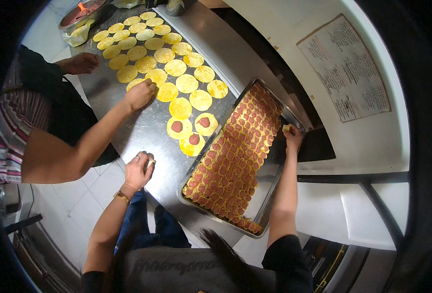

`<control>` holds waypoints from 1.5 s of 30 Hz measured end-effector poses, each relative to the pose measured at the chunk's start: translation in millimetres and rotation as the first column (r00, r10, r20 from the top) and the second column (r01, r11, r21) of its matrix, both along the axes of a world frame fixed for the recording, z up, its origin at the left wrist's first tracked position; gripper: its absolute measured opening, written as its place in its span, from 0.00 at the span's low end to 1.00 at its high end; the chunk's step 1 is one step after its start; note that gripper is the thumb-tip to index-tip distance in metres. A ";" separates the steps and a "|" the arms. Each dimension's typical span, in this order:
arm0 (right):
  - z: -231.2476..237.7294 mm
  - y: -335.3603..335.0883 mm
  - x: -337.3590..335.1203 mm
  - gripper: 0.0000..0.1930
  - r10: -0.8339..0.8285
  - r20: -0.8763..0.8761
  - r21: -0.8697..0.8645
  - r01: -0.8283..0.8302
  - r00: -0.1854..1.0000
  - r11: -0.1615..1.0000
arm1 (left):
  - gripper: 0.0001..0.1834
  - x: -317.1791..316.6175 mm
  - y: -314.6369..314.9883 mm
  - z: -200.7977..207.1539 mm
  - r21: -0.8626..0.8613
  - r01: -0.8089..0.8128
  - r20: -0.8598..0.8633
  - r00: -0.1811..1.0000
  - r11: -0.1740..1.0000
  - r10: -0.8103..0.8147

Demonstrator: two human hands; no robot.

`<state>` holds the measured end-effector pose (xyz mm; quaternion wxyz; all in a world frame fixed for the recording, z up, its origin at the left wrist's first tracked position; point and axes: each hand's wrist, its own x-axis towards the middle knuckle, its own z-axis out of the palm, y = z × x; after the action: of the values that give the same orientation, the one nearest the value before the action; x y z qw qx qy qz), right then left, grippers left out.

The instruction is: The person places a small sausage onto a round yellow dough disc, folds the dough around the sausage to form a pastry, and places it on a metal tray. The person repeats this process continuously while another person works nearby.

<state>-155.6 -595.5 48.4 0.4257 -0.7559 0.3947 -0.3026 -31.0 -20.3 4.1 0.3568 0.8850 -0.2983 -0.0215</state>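
Observation:
A large metal tray point(269, 199) lies across the right side of the steel counter, packed with rows of small yellow dough pieces filled with reddish paste point(230, 161). Over the tray's far right edge, my right hand point(294, 138) pinches a small folded dough piece point(287, 128). My left hand point(138, 171), with a watch on its wrist, is curled at the counter's near edge. Its thumb and fingers close on a small pale bit that I cannot make out. Between my hands and farther off lie three yellow dough rounds, each topped with a reddish dollop point(177, 127).
Many plain yellow dough rounds point(176, 68) cover the steel counter point(128, 132) farther away. At the left a co-worker's hand point(140, 94) touches a round; their other hand point(84, 63) hovers near the edge. A bowl of reddish paste point(81, 14) stands at the back left.

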 end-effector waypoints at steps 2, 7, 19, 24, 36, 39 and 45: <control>-6.7 -20.3 10.1 0.17 0.009 -0.153 -0.082 -0.022 0.988 0.996 | 0.09 -0.2 2.3 0.2 0.021 -0.014 -0.008 1.000 1.000 0.014; 13.5 -17.3 48.1 0.16 -0.095 -0.467 -0.232 -0.018 0.879 0.972 | 0.10 -1.9 4.9 -0.3 0.038 -0.043 -0.010 0.999 0.998 0.044; -46.7 -103.1 42.4 0.23 0.220 -0.598 -0.183 -0.399 0.771 0.899 | 0.09 -1.9 1.0 -1.1 0.072 -0.059 -0.019 0.998 0.996 0.060; -47.2 -105.8 44.7 0.25 0.230 -0.585 -0.041 -0.312 0.777 0.949 | 0.08 -1.2 -0.6 -3.1 0.012 -0.052 0.057 0.997 0.999 0.051; -64.5 -99.2 47.3 0.28 0.174 -0.420 -0.201 -0.278 0.891 0.939 | 0.08 -1.0 1.1 -3.1 0.040 -0.047 0.054 0.998 0.998 0.045; -73.1 -97.3 46.1 0.30 0.143 -0.368 -0.103 -0.193 0.919 0.976 | 0.07 -0.6 0.5 -1.2 0.030 -0.041 -0.004 0.999 0.999 0.041; -57.0 -90.9 41.5 0.26 0.217 -0.314 0.023 -0.221 0.925 0.975 | 0.10 2.4 3.6 -1.2 0.026 -0.004 0.027 1.000 1.000 0.003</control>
<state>-114.1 -686.4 -8.5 0.3836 -0.8364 0.3687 -0.1318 -28.6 -16.7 3.0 0.3410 0.8905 -0.3011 -0.0129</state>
